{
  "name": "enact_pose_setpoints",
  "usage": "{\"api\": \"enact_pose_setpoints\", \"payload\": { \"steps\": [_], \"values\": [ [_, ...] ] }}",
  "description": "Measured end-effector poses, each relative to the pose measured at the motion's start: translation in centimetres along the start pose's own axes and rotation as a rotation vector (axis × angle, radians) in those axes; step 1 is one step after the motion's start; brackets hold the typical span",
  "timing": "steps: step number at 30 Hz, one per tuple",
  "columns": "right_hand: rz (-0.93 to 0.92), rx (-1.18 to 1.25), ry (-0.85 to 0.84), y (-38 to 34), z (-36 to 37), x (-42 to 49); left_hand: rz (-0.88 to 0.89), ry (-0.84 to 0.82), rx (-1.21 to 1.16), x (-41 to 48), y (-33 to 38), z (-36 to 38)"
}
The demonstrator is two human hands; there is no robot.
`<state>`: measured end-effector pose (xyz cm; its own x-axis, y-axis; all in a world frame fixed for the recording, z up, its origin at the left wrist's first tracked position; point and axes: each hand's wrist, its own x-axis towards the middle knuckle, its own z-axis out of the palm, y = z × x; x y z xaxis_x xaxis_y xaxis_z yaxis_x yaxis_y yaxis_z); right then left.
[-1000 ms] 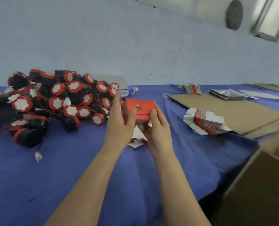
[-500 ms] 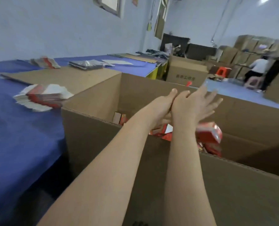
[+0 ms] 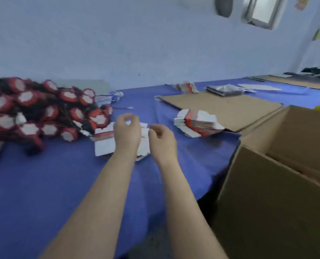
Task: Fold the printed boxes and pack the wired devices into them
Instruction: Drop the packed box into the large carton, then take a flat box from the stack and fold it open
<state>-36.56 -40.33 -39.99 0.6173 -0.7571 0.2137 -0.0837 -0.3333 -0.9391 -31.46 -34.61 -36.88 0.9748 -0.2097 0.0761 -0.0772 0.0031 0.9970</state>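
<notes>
At the far left, the heap of wired devices [image 3: 43, 113] lies on the blue cloth [image 3: 61, 184]. They are round black-and-red units with thin leads, probably solid and fairly light. Each is best taken by its body, since a tug on a wire could drag the tangled neighbours along. Just right of the heap, a few loose flat box blanks [image 3: 104, 146] lie under the hands. They look like thin printed card, light and springy, best lifted by an edge and creased along the scored lines. The left hand [image 3: 127, 133] hovers over them with its fingers curled, but blur hides whether they pinch a blank. The right hand [image 3: 162, 142], beside it, hangs loosely curled and appears to hold nothing. Further right, a stack of blanks [image 3: 198, 124] leans on a cardboard sheet [image 3: 230, 107], and an open carton [image 3: 267, 193] stands at the table's edge.
</notes>
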Motion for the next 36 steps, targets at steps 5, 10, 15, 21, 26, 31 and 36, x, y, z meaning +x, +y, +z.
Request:
{"api": "enact_pose_setpoints", "payload": {
  "steps": [5, 10, 15, 21, 26, 31, 36],
  "values": [
    [0.035, -0.284, -0.065, 1.0, 8.0, 0.8, -0.15, 0.175, 0.132, 5.8, -5.5, -7.2],
    [0.083, -0.6, -0.078, 1.6, 10.4, 2.9, -0.15, 0.1, 0.189, 7.5, -8.6, -8.5],
    [0.142, -0.397, 0.043, 0.8, 9.7, 3.9, -0.011, 0.04, 0.237, 7.9, -7.8, -10.0],
    [-0.146, 0.213, 0.022, -3.4, 12.1, 2.7, 0.262, 0.063, 0.291, 7.1, -5.4, -14.8],
    [-0.262, 0.309, -0.265, -4.7, 17.2, -0.5, 0.363, 0.335, 0.161, 6.1, -4.6, -19.9],
    [-0.299, 0.329, -0.486, -3.4, 21.8, -5.2, 0.323, 0.632, 0.104, 5.8, -6.1, -23.3],
    [-0.364, 0.283, -0.389, -2.6, 22.7, -5.8, 0.279, 0.711, 0.08, 5.9, -8.3, -23.9]
  ]
}}
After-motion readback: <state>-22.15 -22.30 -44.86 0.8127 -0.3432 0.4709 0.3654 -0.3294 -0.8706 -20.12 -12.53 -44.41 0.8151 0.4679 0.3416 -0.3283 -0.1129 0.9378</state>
